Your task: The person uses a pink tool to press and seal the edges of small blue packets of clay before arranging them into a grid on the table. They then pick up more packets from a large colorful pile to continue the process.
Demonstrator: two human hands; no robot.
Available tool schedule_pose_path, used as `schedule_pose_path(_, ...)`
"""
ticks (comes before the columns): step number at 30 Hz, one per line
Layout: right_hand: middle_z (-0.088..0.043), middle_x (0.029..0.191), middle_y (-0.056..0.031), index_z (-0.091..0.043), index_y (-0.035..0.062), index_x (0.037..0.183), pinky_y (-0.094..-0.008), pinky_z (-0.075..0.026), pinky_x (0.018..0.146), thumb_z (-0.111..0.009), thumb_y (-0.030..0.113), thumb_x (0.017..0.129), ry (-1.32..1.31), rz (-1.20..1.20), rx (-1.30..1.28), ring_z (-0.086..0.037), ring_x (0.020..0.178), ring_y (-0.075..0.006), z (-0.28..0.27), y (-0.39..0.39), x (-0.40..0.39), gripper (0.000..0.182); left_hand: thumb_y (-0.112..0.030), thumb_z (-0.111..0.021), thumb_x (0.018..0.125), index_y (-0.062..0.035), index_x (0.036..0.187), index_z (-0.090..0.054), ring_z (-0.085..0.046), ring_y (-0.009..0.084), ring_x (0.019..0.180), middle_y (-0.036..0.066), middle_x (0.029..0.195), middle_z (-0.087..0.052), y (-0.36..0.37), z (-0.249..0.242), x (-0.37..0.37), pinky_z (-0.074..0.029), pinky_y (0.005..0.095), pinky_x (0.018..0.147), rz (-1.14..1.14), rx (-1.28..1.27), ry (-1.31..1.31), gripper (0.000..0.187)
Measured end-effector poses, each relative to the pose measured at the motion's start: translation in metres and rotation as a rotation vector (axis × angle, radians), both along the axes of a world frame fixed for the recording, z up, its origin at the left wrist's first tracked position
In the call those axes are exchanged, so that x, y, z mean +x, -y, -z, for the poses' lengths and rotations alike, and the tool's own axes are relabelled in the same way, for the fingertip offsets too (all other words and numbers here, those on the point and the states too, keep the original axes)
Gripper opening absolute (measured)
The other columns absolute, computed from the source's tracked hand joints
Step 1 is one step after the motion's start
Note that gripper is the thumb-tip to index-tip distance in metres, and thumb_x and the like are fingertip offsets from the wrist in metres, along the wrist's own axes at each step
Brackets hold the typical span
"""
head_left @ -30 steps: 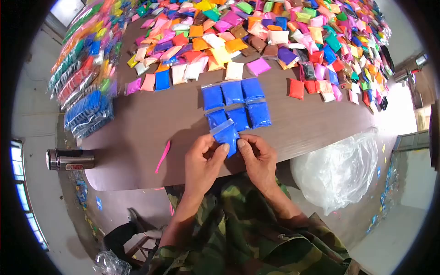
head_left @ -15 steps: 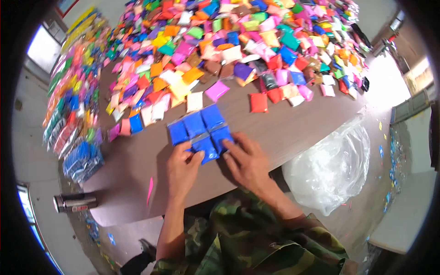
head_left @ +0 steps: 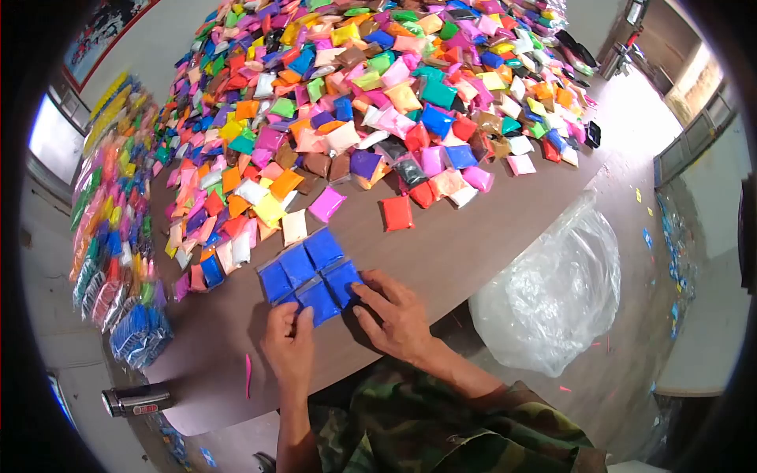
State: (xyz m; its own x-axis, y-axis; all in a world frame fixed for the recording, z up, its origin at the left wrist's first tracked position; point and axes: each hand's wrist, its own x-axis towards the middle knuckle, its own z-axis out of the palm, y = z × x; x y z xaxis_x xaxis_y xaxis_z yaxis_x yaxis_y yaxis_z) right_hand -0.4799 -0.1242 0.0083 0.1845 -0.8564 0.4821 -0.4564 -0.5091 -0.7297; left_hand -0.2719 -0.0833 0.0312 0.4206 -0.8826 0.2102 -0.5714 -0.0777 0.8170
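Observation:
A sheet of several blue packets (head_left: 299, 264) in clear plastic, arranged in two rows, is in front of me over the brown table (head_left: 426, 260). My left hand (head_left: 287, 339) pinches its near left edge between thumb and fingers. At the right edge, my right hand (head_left: 397, 317) has its thumb and fingers bent against the end packet, gripping it. A white packet (head_left: 295, 227) and a magenta packet (head_left: 327, 204) lie just beyond the sheet. Further right lies a red packet (head_left: 397, 214).
A large heap of small colourful packets (head_left: 347, 110) covers the far side. Bagged bundles (head_left: 118, 205) are stacked along the left. A steel flask (head_left: 136, 400) is at the lower left, a pink strip (head_left: 248, 376) near it. A big clear plastic bag (head_left: 552, 292) hangs at the table's right edge.
My view has shifted, so the table and heap appear further left. Both hands remain at the same edges of the blue sheet, whose packets now show more squarely.

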Motion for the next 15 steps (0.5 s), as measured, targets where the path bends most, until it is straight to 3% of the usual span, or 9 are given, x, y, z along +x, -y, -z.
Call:
schedule_pose_path(6, -0.068, 0.134, -0.0187, -0.073, 0.0031, 0.128, -0.0441, -0.061, 0.093, -0.078, 0.01, 0.094, 0.196, 0.02, 0.045, -0.073, 0.111, -0.0377, 0.006, -0.002, -0.002, 0.035, -0.01, -0.078, 0.101, 0.0004, 0.113, -0.073, -0.068, 0.0102, 0.079, 0.006, 0.092, -0.076, -0.018, 0.005, 0.03, -0.057, 0.03, 0.071, -0.12, -0.121, 0.116, 0.016)
schedule_pose_path(9, -0.069, 0.132, -0.0197, -0.073, 0.0011, 0.127, -0.0436, -0.06, 0.096, -0.076, 0.008, 0.096, 0.287, 0.008, 0.069, -0.072, 0.114, -0.0382, 0.004, -0.001, -0.006, 0.032, -0.015, -0.075, 0.104, 0.0, 0.11, -0.075, -0.07, 0.0128, 0.08, 0.007, 0.092, -0.076, -0.028, 0.015, 0.064, -0.058, 0.0324, 0.074, -0.235, 0.026, 0.311, 0.016)
schedule_pose_path(12, -0.069, 0.132, -0.0198, -0.074, 0.0009, 0.126, -0.0424, -0.06, 0.097, -0.075, 0.007, 0.097, 0.316, -0.004, 0.062, -0.072, 0.115, -0.0368, 0.007, 0.001, -0.014, 0.03, -0.021, -0.073, 0.107, -0.0018, 0.111, -0.076, -0.072, 0.0173, 0.084, 0.009, 0.095, -0.078, -0.034, 0.044, 0.108, -0.059, 0.0351, 0.077, -0.323, -0.133, 0.231, 0.02)
schedule_pose_path(15, -0.069, 0.135, -0.0196, -0.075, 0.0025, 0.129, -0.041, -0.06, 0.098, -0.075, 0.009, 0.1, 0.28, -0.01, 0.102, -0.072, 0.118, -0.0346, 0.01, 0.0, -0.025, 0.03, -0.025, -0.072, 0.107, -0.0047, 0.117, -0.077, -0.074, 0.0226, 0.089, 0.013, 0.1, -0.079, -0.039, 0.044, 0.161, -0.06, 0.038, 0.082, -0.421, -0.037, 0.36, 0.023)
